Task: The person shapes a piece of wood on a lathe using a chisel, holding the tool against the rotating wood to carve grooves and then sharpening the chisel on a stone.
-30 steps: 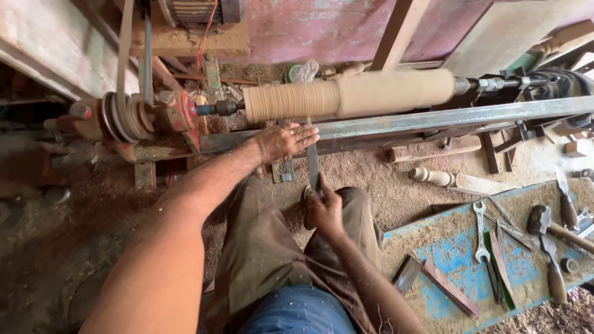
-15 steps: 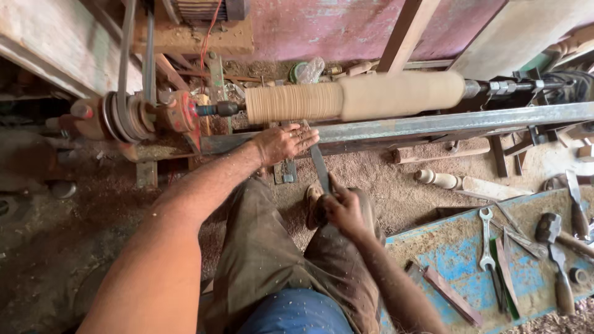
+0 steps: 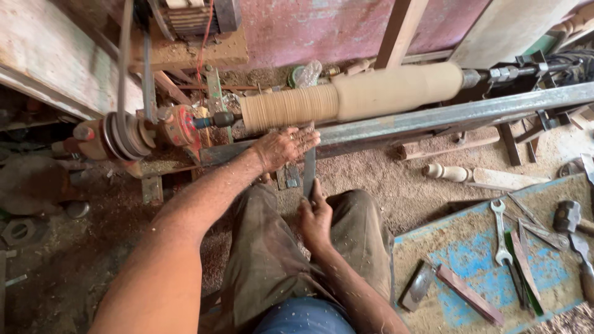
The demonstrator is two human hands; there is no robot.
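A long pale wooden cylinder (image 3: 371,96) is mounted on a lathe, ridged on its left half and smooth on its right. My left hand (image 3: 281,147) rests flat on the metal tool rest (image 3: 445,114) just below the ridged part, pressing on a flat metal chisel (image 3: 309,167). My right hand (image 3: 315,216) grips the chisel's lower end above my knees. The blade points up toward the wood.
A belt pulley (image 3: 120,139) and red chuck (image 3: 179,127) drive the lathe at left. A blue board (image 3: 476,260) at right holds a wrench (image 3: 500,232), hammers and several blades. A turned spindle (image 3: 476,176) lies on the sawdust-covered floor.
My right hand swung the chisel handle out to the right and back to centre. The blade now stands nearly upright under my left hand, which has stayed on the rest.
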